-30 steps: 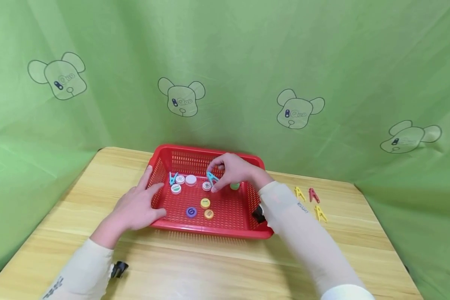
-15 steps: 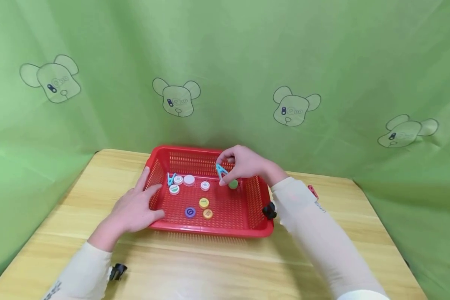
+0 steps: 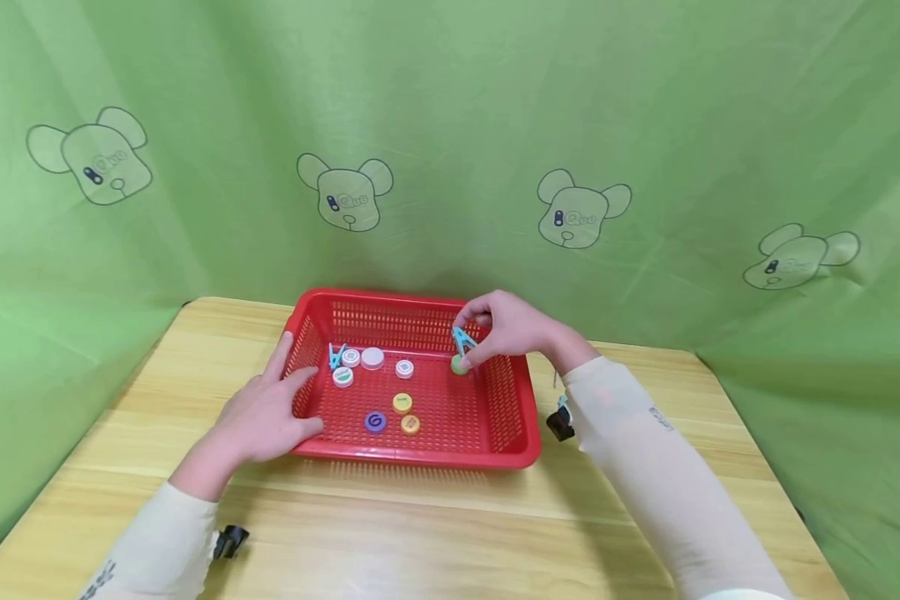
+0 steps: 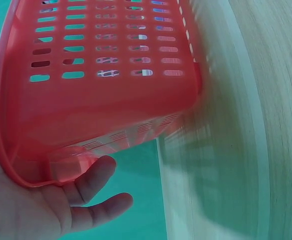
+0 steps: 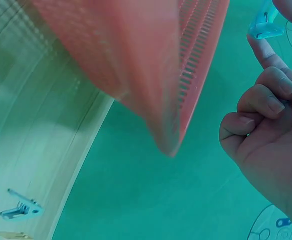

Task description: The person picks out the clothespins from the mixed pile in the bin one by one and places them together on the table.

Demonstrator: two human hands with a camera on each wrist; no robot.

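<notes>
My right hand (image 3: 513, 327) pinches a light-blue clothespin (image 3: 461, 340) over the right part of the red plastic basket (image 3: 420, 460). In the head view its fingertips are right at the green bottle cap (image 3: 457, 364). The right wrist view shows the blue clothespin (image 5: 265, 26) between thumb and index finger, the other fingers folded in. My left hand (image 3: 258, 417) rests on the basket's left rim with fingers spread, touching it. Another blue clothespin (image 3: 336, 357) lies at the basket's left end, beside a white cap (image 3: 351, 357).
More caps lie in the basket, white (image 3: 372, 358), yellow (image 3: 402, 402), orange (image 3: 410, 424) and purple (image 3: 375, 421). Further clothespins (image 5: 23, 209) lie on the wooden table (image 3: 390, 533) to the right, mostly hidden by the sleeve in the head view. A green curtain (image 3: 450, 100) stands behind.
My right hand has moved rightward inside the basket with the blue clothespin, from the white cap to the green one. The left hand has stayed on the rim.
</notes>
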